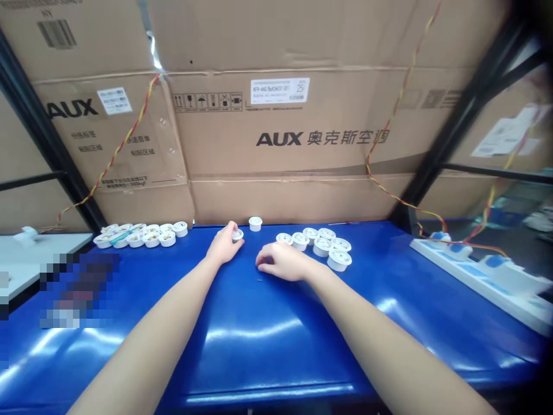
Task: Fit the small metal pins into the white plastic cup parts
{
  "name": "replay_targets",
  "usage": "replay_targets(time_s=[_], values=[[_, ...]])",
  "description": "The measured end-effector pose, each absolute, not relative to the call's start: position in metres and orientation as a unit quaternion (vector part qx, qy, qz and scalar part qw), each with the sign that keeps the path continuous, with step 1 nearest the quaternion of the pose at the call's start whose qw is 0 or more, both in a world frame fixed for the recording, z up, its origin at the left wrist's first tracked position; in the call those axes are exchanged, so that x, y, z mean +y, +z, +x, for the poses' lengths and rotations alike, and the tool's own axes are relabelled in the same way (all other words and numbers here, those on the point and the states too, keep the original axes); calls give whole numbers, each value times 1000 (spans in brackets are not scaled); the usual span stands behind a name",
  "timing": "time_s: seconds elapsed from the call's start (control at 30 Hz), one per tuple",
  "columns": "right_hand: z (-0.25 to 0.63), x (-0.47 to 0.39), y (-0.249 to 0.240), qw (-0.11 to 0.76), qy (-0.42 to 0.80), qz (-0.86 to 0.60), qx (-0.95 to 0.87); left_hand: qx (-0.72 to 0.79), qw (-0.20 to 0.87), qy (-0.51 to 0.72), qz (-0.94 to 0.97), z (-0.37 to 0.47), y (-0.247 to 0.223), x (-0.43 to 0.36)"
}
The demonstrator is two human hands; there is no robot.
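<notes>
My left hand (pixel 222 245) is closed round a small white round cup (pixel 237 234) at the middle of the blue table, its fingers partly hiding the cup. To the right, my right hand (pixel 283 261) hovers low with curled fingers; whether anything is between them cannot be made out. Just below those fingers a tiny dark pin-like piece (pixel 260 280) lies on the table. Behind the two hands stands a single white cup (pixel 255 223). Beside my right hand sits a cluster of several white cups (pixel 322 246).
More white cups (pixel 151 238) stand in rows at the back left, with a teal tool (pixel 123 236) lying across them. Cardboard boxes (pixel 276 138) wall off the back of the blue table (pixel 259 340). A white power strip (pixel 479 282) with plugs lies right; twisted wires (pixel 125 141) hang down.
</notes>
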State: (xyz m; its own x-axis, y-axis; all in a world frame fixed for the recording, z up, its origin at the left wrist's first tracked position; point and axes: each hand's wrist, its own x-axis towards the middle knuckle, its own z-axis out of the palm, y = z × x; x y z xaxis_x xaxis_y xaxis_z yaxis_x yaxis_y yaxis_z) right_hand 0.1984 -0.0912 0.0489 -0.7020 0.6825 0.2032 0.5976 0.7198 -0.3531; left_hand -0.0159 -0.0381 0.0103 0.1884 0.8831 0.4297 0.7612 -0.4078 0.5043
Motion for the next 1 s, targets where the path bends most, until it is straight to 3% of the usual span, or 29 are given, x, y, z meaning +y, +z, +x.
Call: replay_targets(time_s=[0.63,0.8,1.0], values=[[193,-90,42,131,152,-440,-875,451,171,332,811,-28,14,-70],[186,-95,43,132,131,-430,-884,406,98,348,839,-24,20,-76],[189,-88,41,230,273,-467,-809,331,12,317,889,-13,30,-82]])
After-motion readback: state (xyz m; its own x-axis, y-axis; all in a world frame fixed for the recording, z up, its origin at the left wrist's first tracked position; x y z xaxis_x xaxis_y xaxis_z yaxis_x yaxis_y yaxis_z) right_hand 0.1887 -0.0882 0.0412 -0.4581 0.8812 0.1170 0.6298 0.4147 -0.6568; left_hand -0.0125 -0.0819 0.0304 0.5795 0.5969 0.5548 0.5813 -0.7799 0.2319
